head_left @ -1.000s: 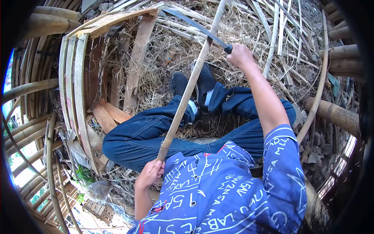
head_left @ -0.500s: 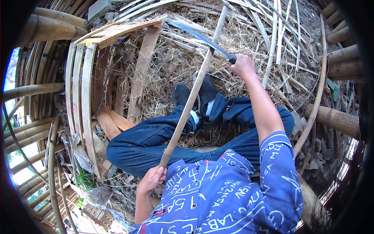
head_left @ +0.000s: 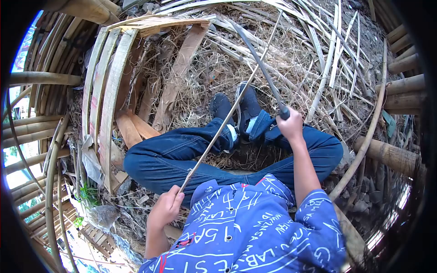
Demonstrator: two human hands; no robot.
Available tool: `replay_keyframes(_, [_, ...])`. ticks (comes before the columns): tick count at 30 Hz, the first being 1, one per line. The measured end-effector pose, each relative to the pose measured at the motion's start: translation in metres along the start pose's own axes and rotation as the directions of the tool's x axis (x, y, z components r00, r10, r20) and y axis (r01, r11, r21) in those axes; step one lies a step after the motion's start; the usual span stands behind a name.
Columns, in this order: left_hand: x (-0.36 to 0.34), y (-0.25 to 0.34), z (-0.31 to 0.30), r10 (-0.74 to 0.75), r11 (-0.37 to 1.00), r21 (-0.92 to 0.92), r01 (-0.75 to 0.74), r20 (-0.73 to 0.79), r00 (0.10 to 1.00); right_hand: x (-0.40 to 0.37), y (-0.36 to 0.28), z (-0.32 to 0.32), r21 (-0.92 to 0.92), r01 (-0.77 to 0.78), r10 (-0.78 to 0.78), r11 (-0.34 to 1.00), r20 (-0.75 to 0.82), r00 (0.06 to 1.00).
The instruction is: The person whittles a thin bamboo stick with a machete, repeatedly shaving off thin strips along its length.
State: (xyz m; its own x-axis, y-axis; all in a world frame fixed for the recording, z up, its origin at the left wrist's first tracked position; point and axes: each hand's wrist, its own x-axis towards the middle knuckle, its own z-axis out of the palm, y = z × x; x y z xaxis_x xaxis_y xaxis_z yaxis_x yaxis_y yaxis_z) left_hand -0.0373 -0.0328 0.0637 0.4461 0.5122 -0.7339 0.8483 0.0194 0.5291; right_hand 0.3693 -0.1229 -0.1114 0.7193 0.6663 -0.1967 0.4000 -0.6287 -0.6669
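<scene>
My left hand (head_left: pixel 164 208) is closed around the near end of a long bamboo strip (head_left: pixel 221 123). The strip slants up across my crossed legs and past my shoes, its narrow side showing. In my right hand (head_left: pixel 291 126) is the dark handle of a machete (head_left: pixel 267 77). Its long blade points up and to the left, crossing the strip in this view beyond my shoes. Both hands are well apart, the left near my lap and the right above my right knee.
A wooden slatted crate (head_left: pixel 114 86) lies open on the left. Bamboo strips (head_left: pixel 334 59) and fine shavings (head_left: pixel 191 104) cover the ground ahead. Bamboo poles (head_left: pixel 41 78) stand on the left, and a thick pole (head_left: pixel 387 152) sticks in from the right.
My right hand has come down towards my body with the machete, whose blade slid nearer along the strip. The bamboo strip has turned and looks thinner. My left hand shifted slightly left.
</scene>
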Motion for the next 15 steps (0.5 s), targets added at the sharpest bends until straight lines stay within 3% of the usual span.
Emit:
replay_keyframes(4, [-0.021,-0.009,-0.013,-0.032,0.999,0.011,0.032,0.076,0.997,-0.038,-0.025,-0.009,0.091,0.103,-0.104,0.99,0.0,0.995])
replay_keyframes(9, [-0.045,-0.01,-0.028,0.059,0.998,0.039,-0.058,-0.016,0.998,-0.055,-0.035,-0.009,0.094,0.188,-0.192,0.978,0.044,0.98])
replay_keyframes(13, [-0.015,0.009,-0.022,0.094,0.992,0.086,-0.087,-0.08,0.992,-0.057,-0.054,-0.009,0.215,0.296,-0.298,0.931,-0.021,0.954])
replay_keyframes(15, [0.02,0.009,-0.013,0.147,0.986,0.09,-0.138,-0.105,0.984,-0.055,-0.061,-0.011,0.166,0.246,-0.256,0.955,0.041,0.966])
